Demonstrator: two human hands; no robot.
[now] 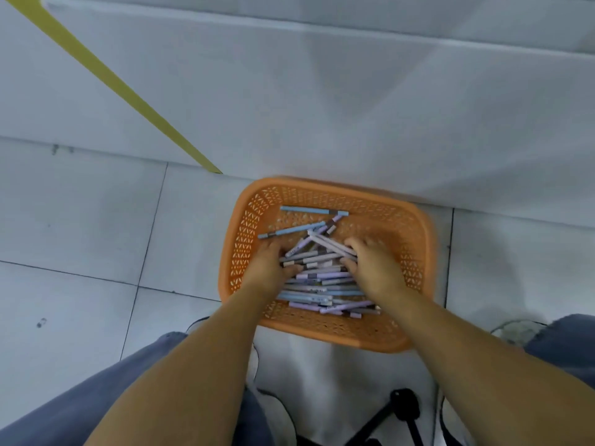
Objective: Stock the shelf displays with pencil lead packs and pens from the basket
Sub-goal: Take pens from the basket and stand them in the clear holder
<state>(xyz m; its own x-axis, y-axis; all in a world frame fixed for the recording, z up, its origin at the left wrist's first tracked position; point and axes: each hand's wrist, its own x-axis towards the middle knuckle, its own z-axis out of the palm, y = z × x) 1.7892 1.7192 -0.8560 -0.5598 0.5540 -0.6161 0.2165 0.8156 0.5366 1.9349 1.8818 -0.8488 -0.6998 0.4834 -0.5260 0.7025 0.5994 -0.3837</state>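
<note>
I see both grips down in the orange basket, which sits on the floor. Left grip curls over the left ends of the pens. Right grip has fingers and thumb closed round a few pale ones. The pile lies between the two grips.

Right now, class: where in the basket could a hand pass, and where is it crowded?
Bare: the basket's far corners, either side of the top blue pen. Crowded: pens piled between left hand and right hand, to the near wall.
</note>
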